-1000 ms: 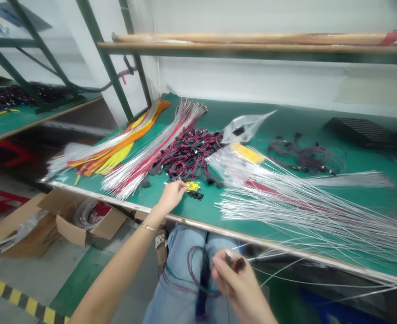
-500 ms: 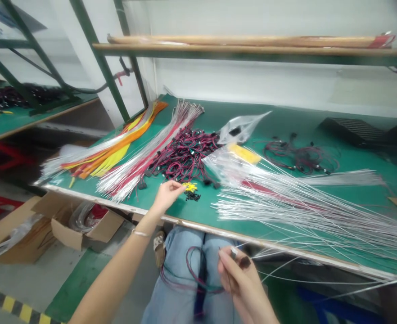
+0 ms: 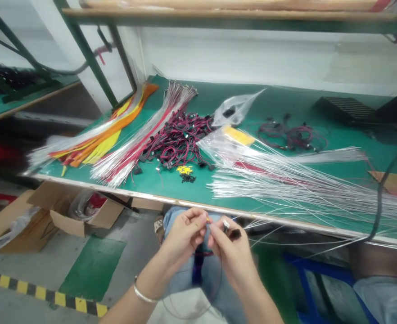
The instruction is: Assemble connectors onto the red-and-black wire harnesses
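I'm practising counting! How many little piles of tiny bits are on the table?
2: a yellow pile, and a black pile on its near side, both toward the front of the table. More might hide under the tangled wires.

left hand (image 3: 187, 229) and right hand (image 3: 230, 245) ungloved, forearms (image 3: 257, 292) left bare, thin silver-toned bangle (image 3: 138, 293) worn on left wrist (image 3: 151, 284), light-blue jeans (image 3: 231, 294) worn, white cloth (image 3: 189, 307) seen below, patterned shoe (image 3: 158, 226) partly hidden, its details blurred

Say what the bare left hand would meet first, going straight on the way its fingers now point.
Probably the bare right hand, close ahead of the left hand; whether the two touch is unclear.
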Available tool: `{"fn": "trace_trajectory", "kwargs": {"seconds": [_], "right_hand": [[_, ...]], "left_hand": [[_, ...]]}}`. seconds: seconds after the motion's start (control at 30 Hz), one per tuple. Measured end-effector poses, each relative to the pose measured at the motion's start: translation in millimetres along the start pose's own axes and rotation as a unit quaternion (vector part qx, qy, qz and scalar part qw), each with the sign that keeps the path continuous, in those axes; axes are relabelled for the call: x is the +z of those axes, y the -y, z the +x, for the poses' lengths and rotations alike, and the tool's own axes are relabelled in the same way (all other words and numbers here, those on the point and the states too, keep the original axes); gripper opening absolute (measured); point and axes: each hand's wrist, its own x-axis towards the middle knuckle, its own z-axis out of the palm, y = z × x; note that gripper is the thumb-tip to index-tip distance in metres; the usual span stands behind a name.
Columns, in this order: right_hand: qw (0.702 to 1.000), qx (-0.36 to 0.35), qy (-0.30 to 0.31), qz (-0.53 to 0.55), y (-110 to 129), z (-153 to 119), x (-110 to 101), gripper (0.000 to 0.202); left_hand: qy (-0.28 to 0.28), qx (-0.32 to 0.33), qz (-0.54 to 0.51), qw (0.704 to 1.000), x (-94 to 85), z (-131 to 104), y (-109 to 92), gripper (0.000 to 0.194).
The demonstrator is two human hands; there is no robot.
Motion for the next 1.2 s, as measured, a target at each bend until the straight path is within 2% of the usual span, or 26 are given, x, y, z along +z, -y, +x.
{"fn": "trace_trajectory", "kwargs": {"seconds": [0.23,0.4,0.47,0.63,0.73,0.8,0.87,0.93,1.0,1.03,1.13,1.2], "right_hand": [[1.000,-0.010,-0.005,-0.018,-2.7,-2.4,-0.3,0.035],[0.999,-0.019,-0.008,-0.050,-4.4,-1.1,-1.5,0.035],[1.000,0.003,0.007,-0.028,-2.9,-0.7,-2.7,0.036],[0.998,0.039,0.044,0.013,-3.7,1.4,-6.3,0.036],[0.998,0.036,0.036,0.037,-7.9,2.5,-8.1,0.047],[0.997,0.045,0.042,0.051,-10.0,3.0,-9.3,0.049],[0.996,0.056,0.049,0.055,-10.8,3.5,-10.3,0.049],[0.996,0.060,0.050,0.046,-10.0,3.9,-10.7,0.046],[0.997,0.051,0.053,0.002,-7.8,4.2,-10.5,0.038],[0.997,0.041,0.059,-0.029,-6.4,4.3,-10.3,0.034],[0.990,0.019,0.089,-0.109,-3.0,4.8,-10.3,0.031],[0.988,0.026,0.107,-0.113,-2.9,5.7,-11.2,0.030]], "left_hand": [[-0.019,0.021,-0.001,1.000,2.6,-5.0,0.2,0.030],[-0.049,0.078,0.083,0.992,0.6,-4.8,-1.5,0.028],[-0.056,0.113,0.147,0.981,-1.1,-4.9,-5.3,0.025],[-0.029,0.153,0.242,0.958,-4.7,-6.1,-13.0,0.018],[-0.013,0.145,0.288,0.947,-6.9,-7.3,-13.4,0.026],[0.009,0.129,0.320,0.938,-8.8,-8.6,-14.4,0.021],[0.028,0.147,0.373,0.916,-10.7,-10.4,-17.5,0.015],[0.048,0.198,0.437,0.876,-12.4,-12.3,-22.4,0.013],[0.057,0.245,0.478,0.841,-13.9,-14.0,-27.9,0.010],[0.056,0.258,0.483,0.835,-14.6,-14.7,-30.4,0.010],[0.026,0.273,0.454,0.847,-16.7,-16.6,-36.1,0.013],[0.011,0.276,0.442,0.853,-17.2,-18.0,-37.8,0.015]]}}
